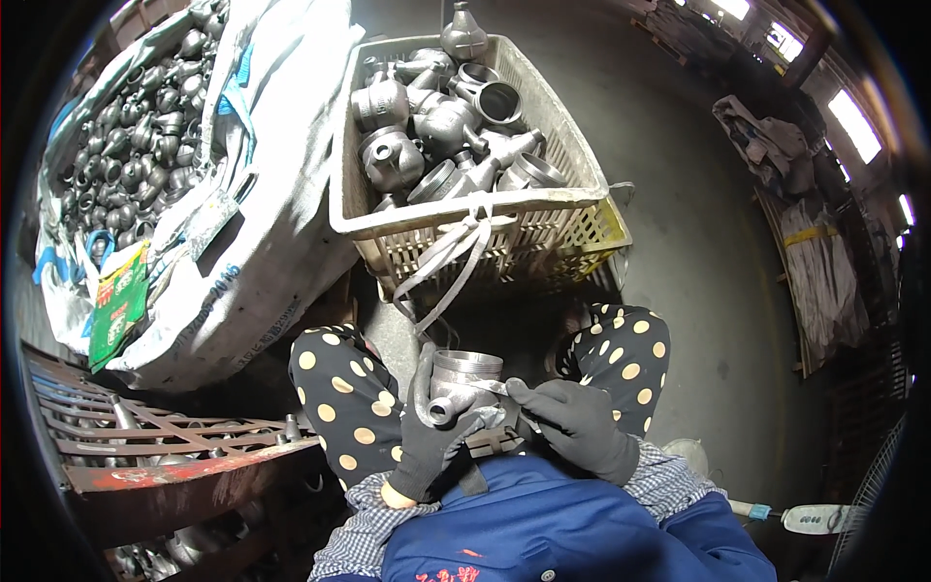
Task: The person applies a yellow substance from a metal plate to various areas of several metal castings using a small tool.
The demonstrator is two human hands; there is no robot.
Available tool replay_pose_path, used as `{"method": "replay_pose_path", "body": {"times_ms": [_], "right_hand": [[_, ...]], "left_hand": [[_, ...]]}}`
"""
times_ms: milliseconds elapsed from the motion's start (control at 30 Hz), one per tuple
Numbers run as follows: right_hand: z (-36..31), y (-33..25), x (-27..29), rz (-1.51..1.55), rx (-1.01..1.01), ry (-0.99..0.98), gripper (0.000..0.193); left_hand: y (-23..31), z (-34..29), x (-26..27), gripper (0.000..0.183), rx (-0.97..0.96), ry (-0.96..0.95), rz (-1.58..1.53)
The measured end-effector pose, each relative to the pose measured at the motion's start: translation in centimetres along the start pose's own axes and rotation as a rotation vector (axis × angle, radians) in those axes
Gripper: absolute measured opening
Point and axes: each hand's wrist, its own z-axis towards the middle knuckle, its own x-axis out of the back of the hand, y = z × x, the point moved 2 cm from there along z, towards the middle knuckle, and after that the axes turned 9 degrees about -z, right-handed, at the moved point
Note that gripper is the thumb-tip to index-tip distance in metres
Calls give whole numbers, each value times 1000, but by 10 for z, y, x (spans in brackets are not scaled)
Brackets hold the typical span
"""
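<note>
A grey metal casting with a wide round collar and a small side spout sits over my lap. My left hand, in a dark grey glove, is wrapped round its left and lower side. The glove's thumb tip looks pale and worn. My right hand, gloved alike, pinches a thin flat light-grey tool whose tip touches or lies very close to the casting's right side. I cannot make out whether it is a file or a scraper. Most of that tool is hidden by the fingers.
Beyond my knees stands a cream plastic crate heaped with similar castings, a cloth strap tied to its front. At left are a large white sack of smaller metal parts and a red-edged metal rack. A fan stands at lower right.
</note>
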Motion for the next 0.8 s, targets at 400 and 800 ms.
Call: {"method": "replay_pose_path", "body": {"times_ms": [400, 800], "right_hand": [[5, 11, 16, 34, -94, -276, 42], [14, 26, 2, 588, -449, -470, 32]], "left_hand": [[0, -2, -2, 115, -258, -16, 492], [-1, -1, 0, 114, -299, -31, 527]]}}
